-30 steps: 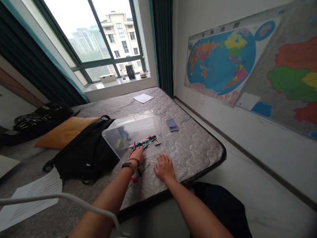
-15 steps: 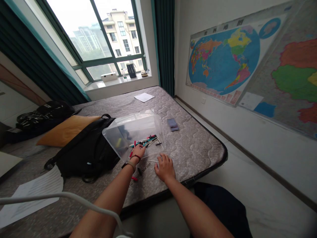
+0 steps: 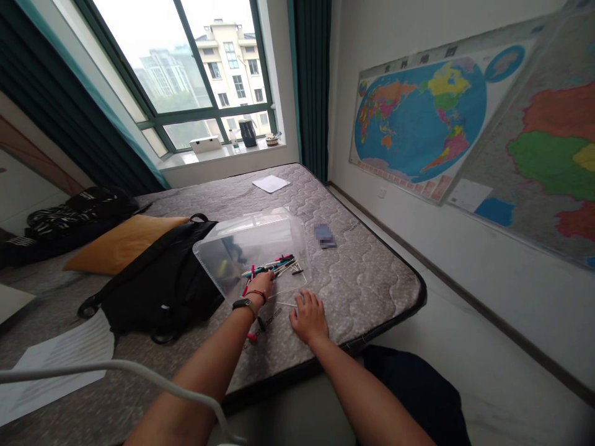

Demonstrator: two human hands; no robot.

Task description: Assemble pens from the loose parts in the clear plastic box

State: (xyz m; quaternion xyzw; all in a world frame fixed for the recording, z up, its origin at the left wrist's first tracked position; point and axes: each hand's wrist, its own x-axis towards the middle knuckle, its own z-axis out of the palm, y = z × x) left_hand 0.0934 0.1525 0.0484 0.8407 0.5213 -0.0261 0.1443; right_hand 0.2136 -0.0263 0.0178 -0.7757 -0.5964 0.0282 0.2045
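Note:
My left hand (image 3: 261, 284), with a dark watch on its wrist, reaches into the mouth of a clear plastic bin (image 3: 251, 226) lying on its side. Its fingers are among a loose pile of pens (image 3: 283, 265) in red, teal, black and white; the fingertips are hidden, so I cannot tell whether they grip one. My right hand (image 3: 310, 316) rests palm down on the mattress (image 3: 367, 291), fingers apart and holding nothing. A thin white stick (image 3: 286, 304) lies by its fingertips. A red piece (image 3: 251, 338) and a dark piece (image 3: 261, 324) lie below my left wrist.
A black backpack (image 3: 162, 291) touches the bin's left side, with an orange cushion (image 3: 125, 244) behind it. Printed sheets (image 3: 60, 365) lie at left, and a white cable (image 3: 139, 368) crosses the foreground. A blurred grey-blue item (image 3: 324, 235) and white paper (image 3: 270, 183) lie farther back.
My left hand has shifted slightly within the pens and its wrist has turned, showing more of the watch. My right hand stays in place.

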